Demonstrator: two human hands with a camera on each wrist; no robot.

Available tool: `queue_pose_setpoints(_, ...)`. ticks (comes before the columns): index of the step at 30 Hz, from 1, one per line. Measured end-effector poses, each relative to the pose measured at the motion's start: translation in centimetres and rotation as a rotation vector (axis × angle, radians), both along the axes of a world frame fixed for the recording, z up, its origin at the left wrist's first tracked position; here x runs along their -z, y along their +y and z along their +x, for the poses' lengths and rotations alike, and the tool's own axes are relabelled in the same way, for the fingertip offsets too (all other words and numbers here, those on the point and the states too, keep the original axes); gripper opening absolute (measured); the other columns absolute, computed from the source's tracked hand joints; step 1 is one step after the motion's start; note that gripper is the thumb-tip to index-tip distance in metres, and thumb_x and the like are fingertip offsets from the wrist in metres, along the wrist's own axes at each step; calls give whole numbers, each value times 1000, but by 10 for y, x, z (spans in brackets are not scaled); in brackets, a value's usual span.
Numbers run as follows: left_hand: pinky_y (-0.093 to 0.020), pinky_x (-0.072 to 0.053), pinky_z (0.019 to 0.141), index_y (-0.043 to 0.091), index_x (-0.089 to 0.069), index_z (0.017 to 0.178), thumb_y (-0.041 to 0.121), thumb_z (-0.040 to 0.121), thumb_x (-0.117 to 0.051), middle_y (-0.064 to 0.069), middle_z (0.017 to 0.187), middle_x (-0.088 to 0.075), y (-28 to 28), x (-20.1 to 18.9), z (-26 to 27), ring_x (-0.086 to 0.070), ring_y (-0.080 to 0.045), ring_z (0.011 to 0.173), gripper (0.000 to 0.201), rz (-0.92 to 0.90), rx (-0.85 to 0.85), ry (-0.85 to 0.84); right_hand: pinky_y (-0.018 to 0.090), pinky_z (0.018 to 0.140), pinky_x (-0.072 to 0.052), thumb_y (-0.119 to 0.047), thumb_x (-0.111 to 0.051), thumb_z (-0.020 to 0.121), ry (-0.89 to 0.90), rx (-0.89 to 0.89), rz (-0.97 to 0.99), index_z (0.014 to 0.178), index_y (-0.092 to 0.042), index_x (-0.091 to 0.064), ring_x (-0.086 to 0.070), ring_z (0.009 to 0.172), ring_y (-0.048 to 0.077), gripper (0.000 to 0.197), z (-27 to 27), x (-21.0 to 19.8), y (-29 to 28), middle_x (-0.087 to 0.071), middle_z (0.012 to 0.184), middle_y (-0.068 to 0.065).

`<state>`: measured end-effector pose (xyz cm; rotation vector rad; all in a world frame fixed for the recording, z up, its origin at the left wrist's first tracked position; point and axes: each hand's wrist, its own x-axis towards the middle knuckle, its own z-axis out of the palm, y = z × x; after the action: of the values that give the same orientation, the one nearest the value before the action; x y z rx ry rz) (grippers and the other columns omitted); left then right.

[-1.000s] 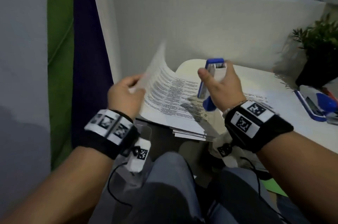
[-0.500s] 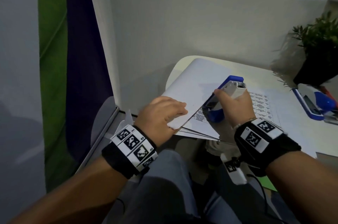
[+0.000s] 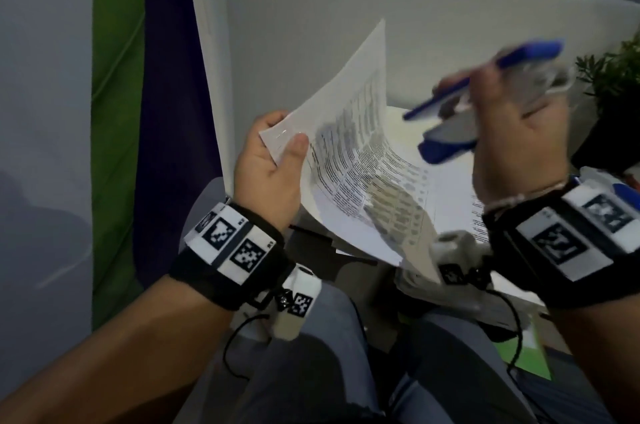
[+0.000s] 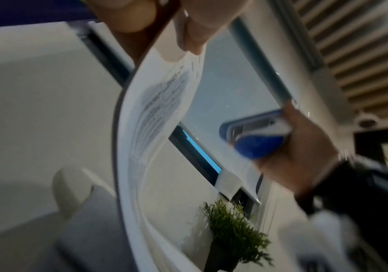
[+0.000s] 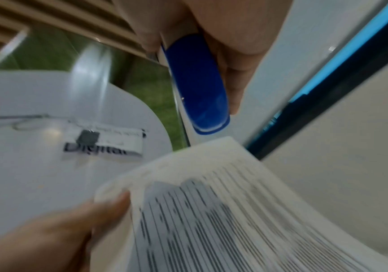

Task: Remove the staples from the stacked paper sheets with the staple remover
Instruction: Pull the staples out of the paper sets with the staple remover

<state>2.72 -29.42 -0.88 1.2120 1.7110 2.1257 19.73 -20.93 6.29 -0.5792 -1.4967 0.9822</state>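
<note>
sheets (image 3: 346, 153) raised, remover (image 3: 446, 148) near them.
My left grip (image 3: 268, 174) pinches the sheets' corner; right grip (image 3: 512, 132) clenched round remover.

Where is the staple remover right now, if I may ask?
Head view: the staple remover is gripped in the right hand, right of the lifted sheet.

Grey wall (image 3: 41, 112) at far left; beside it a green strip (image 3: 117, 112), then a dark purple strip (image 3: 169, 112). White partition panel (image 3: 311, 42) upright behind the white counter (image 3: 396, 122), which has a rounded corner. Small potted plant (image 3: 613, 77) at the counter's right end, in a dark pot. Overhead, wooden slat ceiling (image 4: 363, 46) — below it a dark frame with a light-blue strip (image 4: 202, 152). Lighting dim throughout.
</note>
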Motion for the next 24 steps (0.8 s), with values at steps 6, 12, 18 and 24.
queue_pose_setpoints(6,-16,-46,61,41,-49,93,24,87,-53,28,76,-58,-7,-12,7,-55,4,67,18,8,51,229,30,64,-49,-41,-56,80,72,-87,256,82,-7,-59,-63,70,28,34,-27,-51,-8,-64,80,20)
queue_pose_setpoints(12,-18,-47,65,38,-50,95,21,86,-53,26,76,-61,-8,-11,14,-56,4,69,19,-2,135,174,21,65,-46,-55,-52,77,-283,-71,319,79,-28,-49,-55,65,0,27,-50,-38,-10,-53,70,-14)
queue_pose_setpoints(18,-20,-48,63,38,-50,93,20,87,-53,21,75,-61,-11,-12,18,-56,1,68,19,-9,143,201,14,63,-38,-56,-53,73,-261,-61,247,69,-34,-47,-48,58,-6,23,-58,-25,-7,-50,57,-24)
queue_pose_setpoints(24,-18,-44,63,36,-51,93,19,86,-54,18,74,-59,-15,-17,27,-55,2,67,19,-5,181,149,11,59,-34,-52,-52,78,-188,-78,218,67,-34,-45,-45,53,-5,22,-60,-20,-7,-47,51,-24)
